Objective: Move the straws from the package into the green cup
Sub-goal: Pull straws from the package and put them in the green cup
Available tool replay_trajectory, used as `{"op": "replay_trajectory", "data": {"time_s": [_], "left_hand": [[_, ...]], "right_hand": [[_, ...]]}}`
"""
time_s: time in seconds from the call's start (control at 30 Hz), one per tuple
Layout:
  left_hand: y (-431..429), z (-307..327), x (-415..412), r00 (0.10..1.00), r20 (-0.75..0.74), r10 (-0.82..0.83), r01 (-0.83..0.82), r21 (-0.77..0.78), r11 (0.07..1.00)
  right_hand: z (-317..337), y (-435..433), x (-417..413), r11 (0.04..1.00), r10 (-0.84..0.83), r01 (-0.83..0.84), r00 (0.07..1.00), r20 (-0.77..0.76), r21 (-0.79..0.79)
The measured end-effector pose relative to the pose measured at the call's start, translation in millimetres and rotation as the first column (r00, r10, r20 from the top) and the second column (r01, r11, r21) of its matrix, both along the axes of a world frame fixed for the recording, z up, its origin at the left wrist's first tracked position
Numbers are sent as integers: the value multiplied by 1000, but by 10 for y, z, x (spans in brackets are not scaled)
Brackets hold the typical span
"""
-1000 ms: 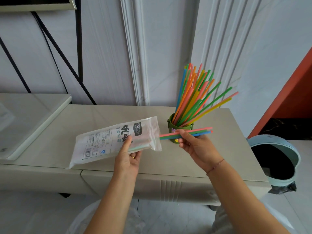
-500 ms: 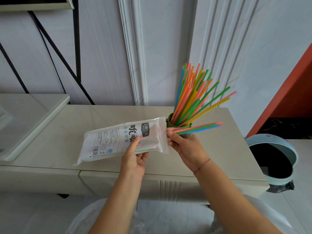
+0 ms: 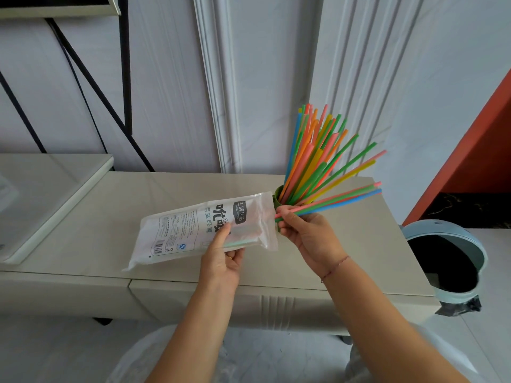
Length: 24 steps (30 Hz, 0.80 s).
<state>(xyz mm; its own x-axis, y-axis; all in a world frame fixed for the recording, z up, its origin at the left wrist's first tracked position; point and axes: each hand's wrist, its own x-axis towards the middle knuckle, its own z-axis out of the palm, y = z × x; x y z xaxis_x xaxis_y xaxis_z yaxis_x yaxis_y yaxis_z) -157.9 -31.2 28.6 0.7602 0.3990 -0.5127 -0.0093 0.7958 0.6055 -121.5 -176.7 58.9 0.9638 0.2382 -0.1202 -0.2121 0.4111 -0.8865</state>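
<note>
The right hand (image 3: 309,236) pinches a small bunch of pink, green and blue straws (image 3: 345,197) between thumb and curled fingers. A second ago that bunch lay nearly level, its near ends just at the mouth of the package (image 3: 193,233). Now it is free of the package and tilted, with the far ends raised up and away from the right hand toward the fan of straws already standing in the cup (image 3: 309,161). The right hand has also shifted closer to the left one, so its knuckles sit directly in front of the green cup (image 3: 277,197). Only the cup's rim and a strip of its wall show, just above and beside that hand.

The left hand (image 3: 221,261) grips the package from below, thumb on its printed face, holding it up off the counter (image 3: 138,194) with the open end angled toward the right hand. That hold looks much the same as before.

So this bunch has been pulled out and is on its way in. It probably needs to be swung more upright, so the near ends clear the rim and drop inside. A pale green strip (image 3: 237,242) shows through the plastic just above the left thumb, most likely a straw or two yet to move.
</note>
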Motion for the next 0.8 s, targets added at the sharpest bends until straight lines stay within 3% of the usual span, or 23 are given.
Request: {"op": "replay_trajectory", "data": {"time_s": [0.2, 0.4, 0.6, 0.8], "left_hand": [[177, -11, -26, 997, -29, 68, -68, -7, 998], [147, -12, -34, 997, -36, 66, -68, -40, 997], [120, -28, -16, 999, -26, 33, -34, -41, 999], [111, -31, -11, 1000, -20, 16, -16, -23, 1000]], "right_hand": [[179, -350, 223, 973, -226, 226, 974, 22, -34], [317, -622, 451, 890, -376, 395, 918, 122, -226], [226, -529, 588, 739, -290, 398, 916, 277, -543], [101, -294, 549, 647, -123, 275, 958, 259, -711]]}}
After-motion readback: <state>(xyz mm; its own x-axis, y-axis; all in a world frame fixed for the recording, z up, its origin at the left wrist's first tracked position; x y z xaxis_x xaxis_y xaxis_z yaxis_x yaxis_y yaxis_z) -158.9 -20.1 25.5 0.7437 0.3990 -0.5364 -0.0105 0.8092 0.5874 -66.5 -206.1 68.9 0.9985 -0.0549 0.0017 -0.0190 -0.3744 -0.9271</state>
